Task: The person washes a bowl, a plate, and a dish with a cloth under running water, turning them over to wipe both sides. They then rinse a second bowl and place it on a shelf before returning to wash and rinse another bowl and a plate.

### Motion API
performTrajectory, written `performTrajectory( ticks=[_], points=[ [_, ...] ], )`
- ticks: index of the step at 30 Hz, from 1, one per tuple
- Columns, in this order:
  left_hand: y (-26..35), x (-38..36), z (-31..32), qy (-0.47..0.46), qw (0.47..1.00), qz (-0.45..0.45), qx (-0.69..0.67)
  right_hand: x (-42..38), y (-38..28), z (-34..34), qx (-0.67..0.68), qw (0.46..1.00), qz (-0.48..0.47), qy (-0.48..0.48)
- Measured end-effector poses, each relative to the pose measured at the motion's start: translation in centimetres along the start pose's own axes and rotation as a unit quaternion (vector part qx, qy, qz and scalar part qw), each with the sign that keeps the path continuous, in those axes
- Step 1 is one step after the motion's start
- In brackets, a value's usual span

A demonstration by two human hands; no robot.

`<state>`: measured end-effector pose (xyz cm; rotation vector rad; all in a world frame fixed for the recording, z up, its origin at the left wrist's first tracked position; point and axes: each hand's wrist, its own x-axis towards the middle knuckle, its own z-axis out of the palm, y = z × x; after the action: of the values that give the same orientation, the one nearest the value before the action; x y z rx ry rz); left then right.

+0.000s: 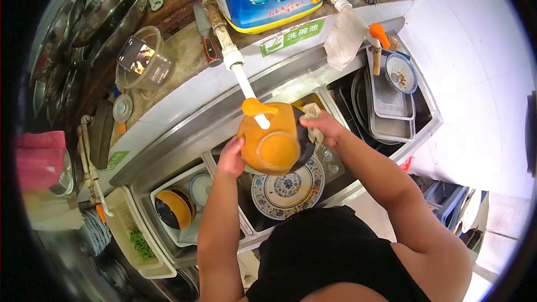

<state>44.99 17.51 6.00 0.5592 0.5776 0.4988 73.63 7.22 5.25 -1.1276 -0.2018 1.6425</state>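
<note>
Tilted over the middle basin is an orange and black bowl (263, 151), its round foot ring turned towards me. My left hand (231, 159) grips the bowl's left rim, thumb on the outside. A crumpled pale cloth (312, 123) is pinched in my right hand (329, 127), against the bowl's black right side. The white tap with an orange handle (258, 106) reaches over the bowl's upper part; whether water runs cannot be seen clearly. Below the bowl, a blue-patterned white plate (288, 187) lies in the basin, partly hidden by the bowl.
The left basin holds a white tub (184, 237) with orange-black bowls (174, 208). Metal trays (391, 106) and a patterned bowl (401, 72) stand at right. Behind are a blue detergent jug (268, 0), a knife (208, 36) and a clear container with a phone (136, 56).
</note>
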Motion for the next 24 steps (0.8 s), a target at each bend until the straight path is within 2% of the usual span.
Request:
performTrajectory(
  ticks=[2,3,4,5,7,8,9,10,11,12,16,18,19,21,22,24],
  points=[
    [-0.7,-1.7,-0.2,-0.037,0.999,-0.02,-0.01,0.8,-0.9,1.9,0.027,0.999,-0.009,-0.017],
    [-1.0,-2.3,-0.1,-0.072,0.996,-0.041,-0.02,1.7,-0.7,2.4,-0.042,0.998,-0.055,0.004],
    [-1.1,-2.7,0.5,-0.069,0.997,-0.039,-0.022,2.2,-0.9,3.6,-0.112,0.988,-0.1,0.023],
    [-1.2,-2.9,1.3,-0.056,0.997,-0.06,-0.013,2.6,-1.1,4.8,-0.126,0.987,-0.102,-0.01],
    [-1.7,-2.5,2.2,-0.039,0.996,-0.079,0.013,2.3,-3.5,8.7,-0.328,0.943,0.011,-0.046],
    [-2.2,-2.0,2.2,-0.04,0.996,-0.078,0.013,1.7,-3.3,10.7,-0.456,0.882,-0.093,-0.065],
    [-2.5,-1.4,2.2,-0.029,0.997,-0.068,0.002,1.1,-2.3,12.4,-0.57,0.794,-0.197,-0.081],
    [-2.6,-1.0,2.4,-0.019,0.998,-0.059,-0.011,0.7,-0.5,13.5,-0.571,0.793,-0.199,-0.08],
    [-2.6,-0.9,2.7,-0.02,0.998,-0.057,-0.01,0.3,1.8,14.3,-0.588,0.709,-0.382,-0.078],
    [-2.4,-0.9,3.1,-0.011,0.999,-0.041,-0.011,0.2,2.8,14.7,-0.581,0.596,-0.549,-0.073],
    [-2.3,-1.8,4.2,0.034,0.999,0.017,-0.017,2.2,2.9,13.2,-0.587,0.601,-0.54,-0.054],
    [-2.7,-2.1,3.8,0.012,1.0,-0.017,-0.014,5.1,0.9,11.1,-0.602,0.741,-0.298,-0.023],
    [-2.7,-2.1,3.7,-0.012,0.999,-0.046,-0.009,6.3,0.0,10.2,-0.602,0.74,-0.299,-0.024],
    [-3.0,-2.3,4.0,0.001,0.999,-0.035,-0.016,8.1,-1.7,9.3,-0.592,0.805,-0.039,-0.036],
    [-3.2,-2.0,4.2,0.015,0.999,-0.025,-0.025,7.7,-1.5,9.9,-0.594,0.802,-0.043,-0.038],
    [-3.3,-1.4,4.3,0.039,0.998,-0.014,-0.055,5.1,0.9,11.5,-0.62,0.743,-0.25,0.028]
  ],
)
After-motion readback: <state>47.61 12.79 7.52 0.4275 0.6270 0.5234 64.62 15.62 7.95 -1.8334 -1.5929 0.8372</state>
